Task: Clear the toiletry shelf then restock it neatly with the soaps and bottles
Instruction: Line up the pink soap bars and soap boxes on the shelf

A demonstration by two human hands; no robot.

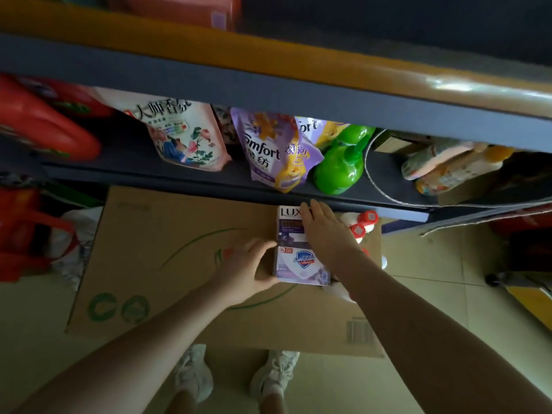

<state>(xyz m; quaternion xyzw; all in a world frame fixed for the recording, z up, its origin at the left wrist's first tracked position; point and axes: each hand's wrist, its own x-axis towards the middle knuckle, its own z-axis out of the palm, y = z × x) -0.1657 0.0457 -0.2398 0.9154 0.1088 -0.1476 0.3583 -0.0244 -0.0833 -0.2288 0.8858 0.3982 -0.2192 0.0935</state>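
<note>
While both hands are bracketing the soaps on the flat brown cardboard box (179, 264), the step in hand looks like squaring the two boxed bars into one block before lifting. The white-and-purple Lux soap box (288, 224) is lying toward the far edge of the cardboard box, end to end with the pale lilac Safeguard soap box (298, 265), which is lying just nearer the person. The left hand (248, 270) is curling around the Safeguard box's left side, thumb at its near corner, apparently gripping it. The right hand (325, 231) is lying flat with straight fingers along the Lux box's right edge, pressing rather than gripping. Judgement: squeezing evenly from both sides should be keeping the seam tight; uneven pressure risks the pair buckling. Red-capped white bottles (363, 224) are standing at the cardboard box's right edge, just beyond the right hand, so a sideways sweep could be knocking them.
</note>
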